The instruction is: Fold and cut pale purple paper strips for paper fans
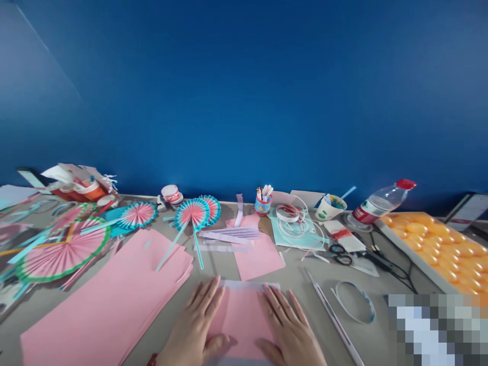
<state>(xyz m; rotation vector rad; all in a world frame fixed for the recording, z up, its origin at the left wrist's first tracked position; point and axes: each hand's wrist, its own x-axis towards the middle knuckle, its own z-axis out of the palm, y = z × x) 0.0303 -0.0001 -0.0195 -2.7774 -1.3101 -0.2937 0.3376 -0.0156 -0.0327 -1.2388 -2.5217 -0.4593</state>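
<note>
A pink sheet (244, 317) with a pale lilac strip along its far edge lies flat at the bottom centre. My left hand (200, 325) rests palm down on its left side, fingers stretched forward. On the right side of the sheet, my right hand (287, 325) lies flat with its fingers apart. Neither hand grips anything. Beyond them is another pink piece of paper (259, 256), with lilac strips (231, 235) on and beside it. A utility knife (335, 320) lies right of my right hand.
Large pink sheets (102, 300) and pleated paper fans (66, 249) cover the left. Toward the right are scissors (340, 254), a tape ring (356, 302), a plastic bottle (375, 206), a paper cup (330, 207) and a tray of orange balls (430, 244). A blue wall (244, 101) stands behind.
</note>
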